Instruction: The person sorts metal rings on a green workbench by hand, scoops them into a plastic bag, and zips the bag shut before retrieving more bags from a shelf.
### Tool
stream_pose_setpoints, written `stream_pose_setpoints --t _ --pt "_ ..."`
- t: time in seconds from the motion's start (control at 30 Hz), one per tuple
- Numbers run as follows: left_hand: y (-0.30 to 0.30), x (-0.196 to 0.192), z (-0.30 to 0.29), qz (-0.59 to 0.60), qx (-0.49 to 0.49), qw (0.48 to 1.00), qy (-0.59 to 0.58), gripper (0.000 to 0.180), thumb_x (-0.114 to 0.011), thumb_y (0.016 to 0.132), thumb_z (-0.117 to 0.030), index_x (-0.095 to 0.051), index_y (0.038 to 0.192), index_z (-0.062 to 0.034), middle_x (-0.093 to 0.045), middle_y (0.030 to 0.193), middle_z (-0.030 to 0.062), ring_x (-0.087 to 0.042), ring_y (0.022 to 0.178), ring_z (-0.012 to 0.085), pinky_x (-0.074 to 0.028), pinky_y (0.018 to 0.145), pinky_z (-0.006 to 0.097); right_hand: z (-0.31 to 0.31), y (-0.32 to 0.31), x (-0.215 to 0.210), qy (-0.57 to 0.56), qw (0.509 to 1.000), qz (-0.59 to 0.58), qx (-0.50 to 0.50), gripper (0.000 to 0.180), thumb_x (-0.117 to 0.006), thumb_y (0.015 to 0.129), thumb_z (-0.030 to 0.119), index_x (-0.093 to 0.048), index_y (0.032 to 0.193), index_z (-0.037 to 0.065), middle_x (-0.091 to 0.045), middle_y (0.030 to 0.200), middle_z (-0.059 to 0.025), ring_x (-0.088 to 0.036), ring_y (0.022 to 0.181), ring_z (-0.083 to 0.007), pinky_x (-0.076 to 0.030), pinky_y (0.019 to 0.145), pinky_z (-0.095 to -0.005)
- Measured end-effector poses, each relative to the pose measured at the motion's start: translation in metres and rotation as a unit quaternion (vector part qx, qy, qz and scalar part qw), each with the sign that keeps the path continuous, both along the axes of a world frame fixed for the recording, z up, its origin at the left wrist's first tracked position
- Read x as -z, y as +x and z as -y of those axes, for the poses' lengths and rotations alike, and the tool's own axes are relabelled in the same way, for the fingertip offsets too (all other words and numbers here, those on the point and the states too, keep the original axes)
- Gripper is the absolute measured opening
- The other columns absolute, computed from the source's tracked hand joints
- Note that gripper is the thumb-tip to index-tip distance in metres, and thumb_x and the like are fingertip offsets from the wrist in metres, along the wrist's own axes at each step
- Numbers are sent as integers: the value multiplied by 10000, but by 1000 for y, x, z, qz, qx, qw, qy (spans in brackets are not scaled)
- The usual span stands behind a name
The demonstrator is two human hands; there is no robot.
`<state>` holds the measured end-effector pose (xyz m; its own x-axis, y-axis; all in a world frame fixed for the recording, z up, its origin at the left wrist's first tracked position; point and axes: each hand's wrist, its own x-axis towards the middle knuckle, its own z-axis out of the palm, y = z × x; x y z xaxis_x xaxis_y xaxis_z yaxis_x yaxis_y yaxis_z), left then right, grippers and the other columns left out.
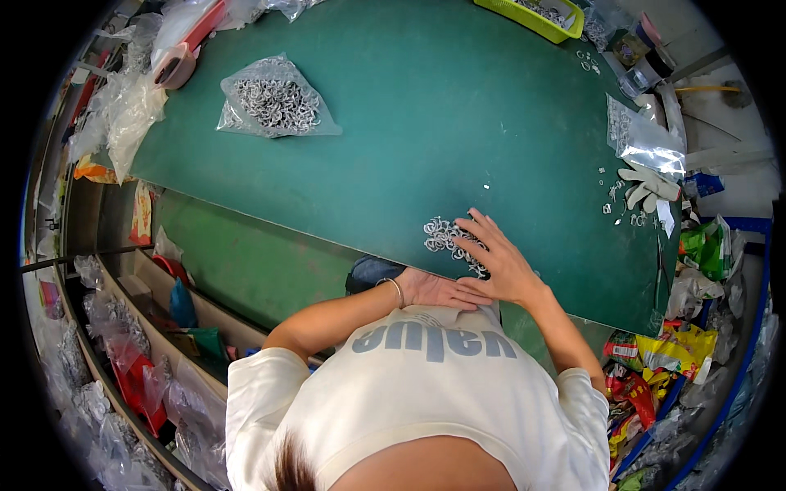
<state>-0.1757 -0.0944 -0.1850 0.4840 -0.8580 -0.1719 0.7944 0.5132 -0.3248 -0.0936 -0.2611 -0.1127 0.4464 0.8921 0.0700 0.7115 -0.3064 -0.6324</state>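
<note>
While the right hand (497, 260) lies flat with its fingers spread over a small heap of rings (446, 237), the left hand (438, 290) rests open just below it at the near edge of the green mat (426, 106), palm down and gripping nothing. The heap sits close to that near edge, partly under the right fingertips, and it is the only loose cluster on the mat near the hands.

Taking the heap as the landmark: far beyond it and to its left lies a clear bag of rings (277, 105), closed as far as can be told and lying well apart from both hands. Beyond the heap to the right, at the mat's far corner, stands a yellow tray (542, 18) with more small metal parts in it. To the right of the heap, near the mat's right edge, lie a second clear bag (643, 135), a pair of white gloves (648, 186) and a scatter of stray rings (616, 200).

Judged from this, the work looks early or mid-way: only a modest handful has been laid out and is being spread or sorted under the right hand, while the large bag looks full. No finished pile can be made out near the heap, so how much is already done cannot be told.
</note>
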Motion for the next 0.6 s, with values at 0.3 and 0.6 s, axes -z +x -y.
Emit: stream_pose_setpoints --t 0.3,0.6 --pt "1 -3 2 2 -10 1000 5 796 -343 838 -633 -256 1387 -63 -268 1378 293 -253 1269 479 -186 1075 525 -8 -8 0 20 999 18 33 648 -727 656 228 -473 1216 24 -415 1287 -167 -338 1255 -364 -275 1048 -486" --pt "-13 28 3 -120 -62 991 1 525 -382 880 -506 -528 1164 -89 -513 1193 176 -499 1097 338 -383 950 501 0 -57 8 27 1000 8 14 523 -689 710 208 -515 1166 19 -443 1256 -162 -383 1227 -350 -325 1019 -472"
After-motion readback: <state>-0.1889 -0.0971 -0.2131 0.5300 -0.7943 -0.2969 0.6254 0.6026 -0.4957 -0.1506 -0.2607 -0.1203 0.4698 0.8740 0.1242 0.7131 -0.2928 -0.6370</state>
